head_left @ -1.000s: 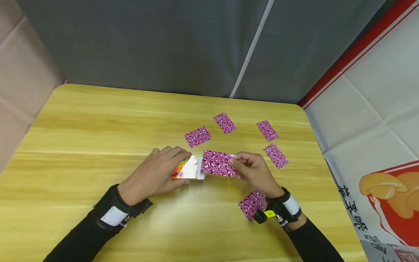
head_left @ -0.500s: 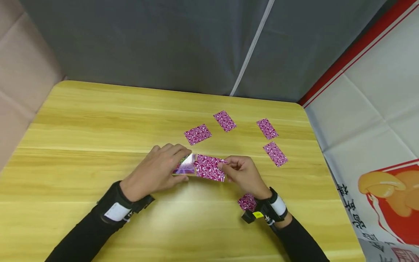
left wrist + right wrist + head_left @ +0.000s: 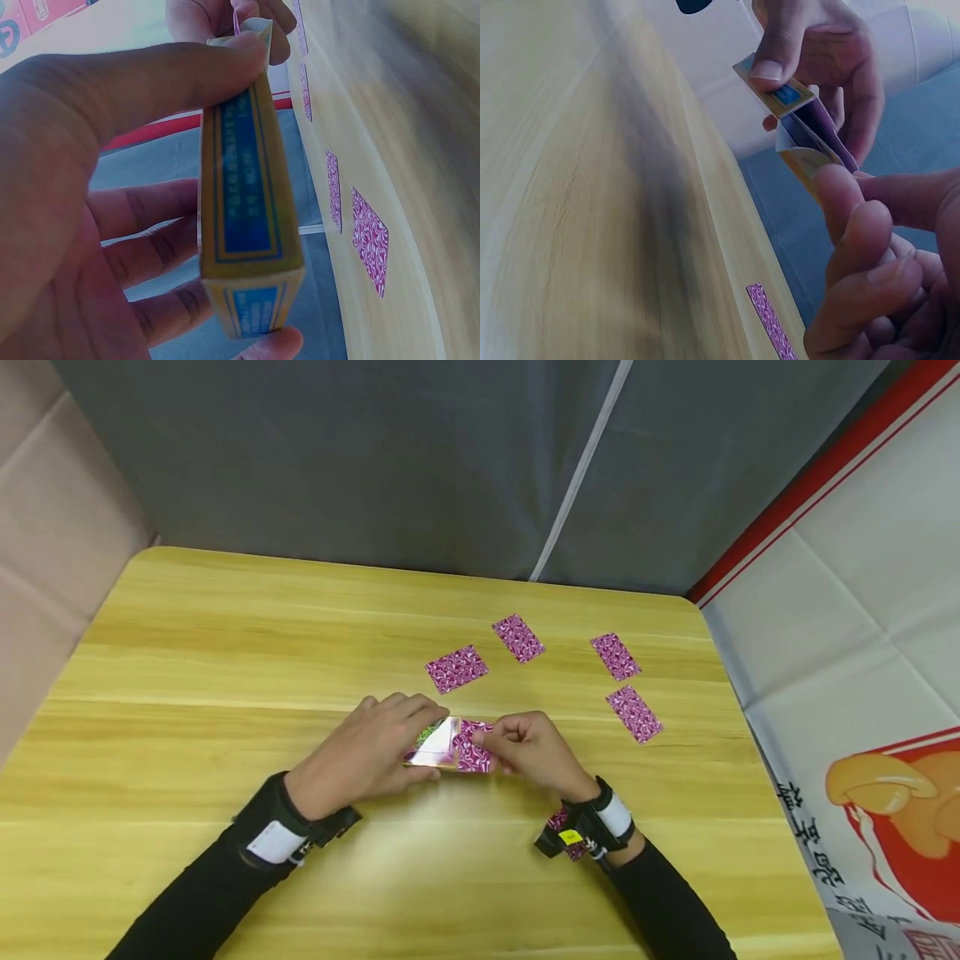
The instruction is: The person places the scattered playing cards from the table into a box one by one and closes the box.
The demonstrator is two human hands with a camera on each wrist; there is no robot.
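Observation:
My left hand (image 3: 367, 752) grips a small cardboard card box (image 3: 435, 747), thumb along its narrow gold-and-blue side, as the left wrist view shows. The box's top face is shiny, with white and green on it. My right hand (image 3: 536, 752) pinches a purple-and-white patterned playing card (image 3: 475, 758) between thumb and fingers at the box's right end. Only the card's right part shows; its left part is hidden in the box. In the right wrist view the box (image 3: 784, 94) has its end open, with a flap (image 3: 806, 161) by my right fingertips.
Several matching cards lie on the wooden table: one card (image 3: 457, 669) just behind the box, others (image 3: 519, 638) farther back, and a pair (image 3: 616, 657) to the right. Another card (image 3: 576, 850) is partly covered by my right wrist. A grey curtain (image 3: 360, 460) hangs behind the table.
My right hand has moved left, and the card has gone from lying fully outside the box to about half hidden in its end. My left hand still holds the box, nearly unmoved.

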